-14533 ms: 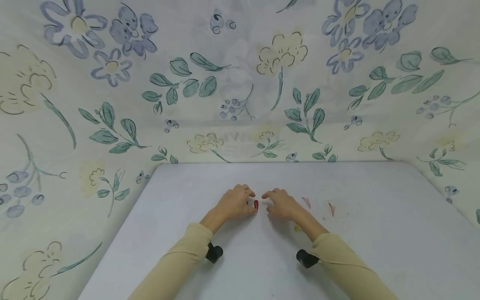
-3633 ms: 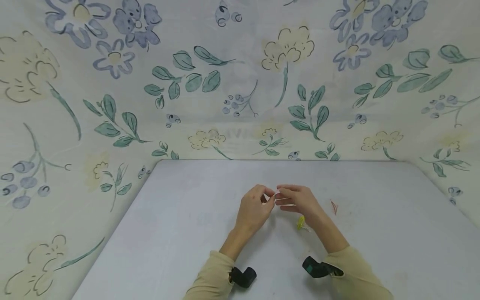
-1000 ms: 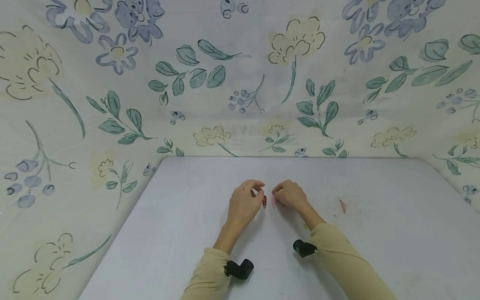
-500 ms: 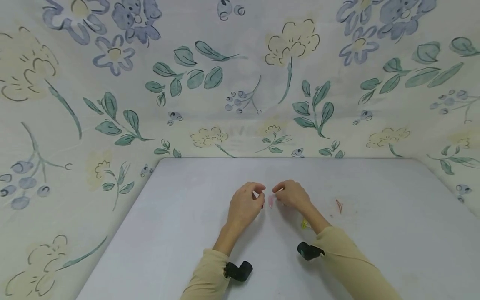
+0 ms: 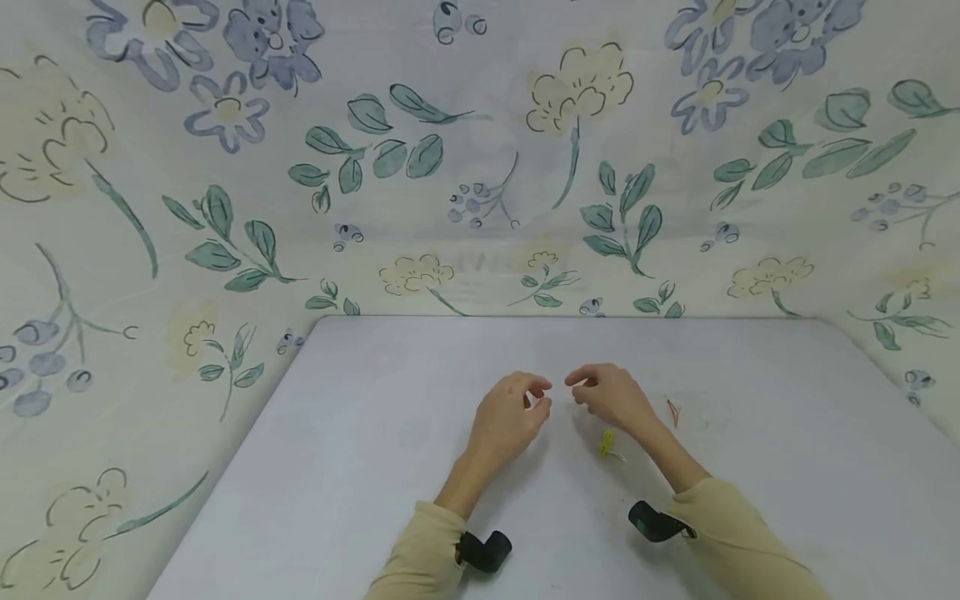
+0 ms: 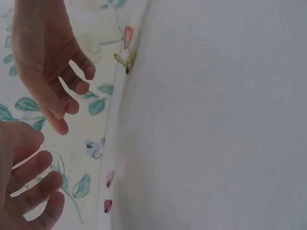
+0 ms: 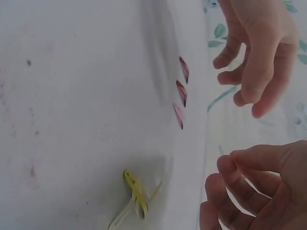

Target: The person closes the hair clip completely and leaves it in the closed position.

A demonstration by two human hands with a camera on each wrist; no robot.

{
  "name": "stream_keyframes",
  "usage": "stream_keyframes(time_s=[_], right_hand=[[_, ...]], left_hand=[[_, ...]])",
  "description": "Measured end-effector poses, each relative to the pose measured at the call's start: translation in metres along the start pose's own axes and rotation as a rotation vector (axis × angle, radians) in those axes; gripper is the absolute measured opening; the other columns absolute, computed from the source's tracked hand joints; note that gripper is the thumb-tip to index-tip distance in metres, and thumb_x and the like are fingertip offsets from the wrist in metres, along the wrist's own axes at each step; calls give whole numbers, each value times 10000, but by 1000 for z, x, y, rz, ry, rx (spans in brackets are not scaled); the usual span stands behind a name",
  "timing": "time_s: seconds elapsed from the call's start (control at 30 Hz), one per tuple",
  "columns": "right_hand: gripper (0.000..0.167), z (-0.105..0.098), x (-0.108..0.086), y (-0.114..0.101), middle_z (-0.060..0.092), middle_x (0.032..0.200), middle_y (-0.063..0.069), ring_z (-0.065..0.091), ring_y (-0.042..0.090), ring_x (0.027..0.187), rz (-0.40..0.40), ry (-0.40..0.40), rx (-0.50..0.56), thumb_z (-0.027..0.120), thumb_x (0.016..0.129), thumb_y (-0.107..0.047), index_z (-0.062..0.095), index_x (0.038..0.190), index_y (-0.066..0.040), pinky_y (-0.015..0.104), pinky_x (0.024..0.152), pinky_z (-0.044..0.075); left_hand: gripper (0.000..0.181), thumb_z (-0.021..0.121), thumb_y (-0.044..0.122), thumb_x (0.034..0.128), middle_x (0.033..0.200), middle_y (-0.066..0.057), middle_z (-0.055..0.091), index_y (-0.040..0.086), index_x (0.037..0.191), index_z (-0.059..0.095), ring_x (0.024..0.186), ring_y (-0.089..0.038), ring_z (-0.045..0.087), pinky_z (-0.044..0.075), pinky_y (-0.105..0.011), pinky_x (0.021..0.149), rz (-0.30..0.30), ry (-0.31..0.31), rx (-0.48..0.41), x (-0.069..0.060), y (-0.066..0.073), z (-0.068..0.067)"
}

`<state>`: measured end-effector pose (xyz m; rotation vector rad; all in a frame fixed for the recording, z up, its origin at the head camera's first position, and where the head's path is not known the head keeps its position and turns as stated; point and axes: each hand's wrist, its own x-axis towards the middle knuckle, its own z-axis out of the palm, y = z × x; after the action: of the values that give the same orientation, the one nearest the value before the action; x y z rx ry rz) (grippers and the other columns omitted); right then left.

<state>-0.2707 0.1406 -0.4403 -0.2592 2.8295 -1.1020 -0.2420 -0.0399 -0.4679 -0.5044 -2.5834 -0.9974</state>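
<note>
My left hand (image 5: 510, 421) hovers over the white table, fingers loosely bent and holding nothing. Facing it, my right hand (image 5: 613, 398) is also raised and holds nothing; a small gap separates the fingertips. Below the hands, the right wrist view shows a row of snap hair clips: a dark red clip (image 7: 184, 70), a red clip (image 7: 182, 93) and a pink clip (image 7: 179, 115). They lie side by side, apart. In the head view the left hand hides them. Under the right forearm lies a yellow hair clip (image 5: 606, 442) with a pale piece sticking out.
An orange hair clip (image 5: 673, 413) lies to the right of my right hand. Small stains mark the white tabletop (image 5: 375, 433) in places. A flowered cloth (image 5: 480, 208) hangs behind and beside it. Each wrist carries a black camera (image 5: 486, 552).
The pink clip, formerly at the right beside the orange one, now lies next to the red clip. My right hand has let go of it and drawn rightward; my left hand has risen slightly rightward.
</note>
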Motion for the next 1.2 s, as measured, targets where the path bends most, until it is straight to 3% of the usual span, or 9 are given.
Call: stream_keyframes(time_s=[0.23,0.47,0.63,0.83,1.0,1.2], right_hand=[[244,-7,-13,11,713,970,109,605,165,724,-38,21,-16,605,906,-97,711,1118,-38,301,644,498],[224,-9,-26,25,703,966,72,604,195,822,-20,54,-85,627,909,-117,721,1110,-84,360,693,469],[224,-10,-33,38,705,967,72,607,219,866,-44,58,-84,636,905,-101,717,1111,-73,391,722,462],[231,-12,-37,48,700,965,80,609,227,864,-69,43,-52,625,890,-67,716,1102,-61,324,665,480],[238,-11,-39,52,694,962,79,614,224,851,-63,6,-51,618,888,-61,716,1105,-62,340,680,475],[252,-8,-41,57,701,955,75,643,239,862,-81,3,-58,627,863,-47,716,1098,-47,561,899,409]], left_hand=[[185,674,183,907,979,-5,685,119,1076,717,842,-164,609,480,-239,691,24,-67,8,-3,18,8],[192,672,229,921,1008,30,678,157,1095,708,891,-143,610,484,-213,706,61,-123,33,-6,30,18],[199,689,263,913,988,41,682,162,1084,711,855,-107,601,484,-196,707,94,-157,65,-9,35,24],[222,709,271,901,1000,40,688,161,1094,716,900,-109,613,486,-196,720,114,-211,100,-10,36,29],[242,718,264,891,1018,47,669,165,1111,710,903,-101,603,481,-206,733,75,-287,117,-8,37,32],[273,726,257,882,1059,51,659,182,1142,694,921,-104,606,485,-227,755,17,-352,94,-8,38,37]])
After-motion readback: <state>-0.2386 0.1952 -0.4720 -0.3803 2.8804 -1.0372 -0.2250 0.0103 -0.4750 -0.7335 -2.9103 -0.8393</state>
